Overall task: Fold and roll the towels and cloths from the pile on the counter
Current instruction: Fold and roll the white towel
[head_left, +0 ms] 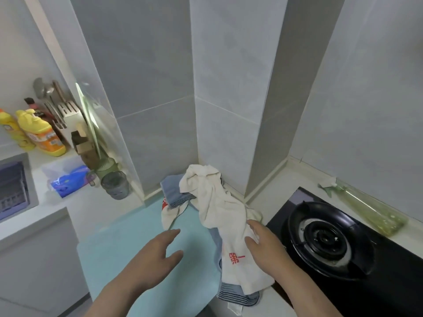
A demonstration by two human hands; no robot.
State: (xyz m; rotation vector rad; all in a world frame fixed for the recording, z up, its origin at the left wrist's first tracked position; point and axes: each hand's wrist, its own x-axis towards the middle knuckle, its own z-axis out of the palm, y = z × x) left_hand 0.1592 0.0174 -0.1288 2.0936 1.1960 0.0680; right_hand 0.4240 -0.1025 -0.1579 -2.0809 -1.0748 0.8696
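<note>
1. Left hand [158, 252] hovers, fingers spread, over the bare teal mat [128, 236].
2. Right hand [266, 245] rests, fingers relaxed, on the white towel [219, 216].
3. The pile [176, 193] runs from the wall corner to the counter's front edge, just beside the stove [320, 236].

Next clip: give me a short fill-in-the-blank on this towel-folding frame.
1. The right hand touches the ___ towel.
2. The characters printed on it are ___.
3. The left hand hovers above the mat, holding ___.
4. The burner lies to the towel's ___.
Missing: white; red; nothing; right.
</note>
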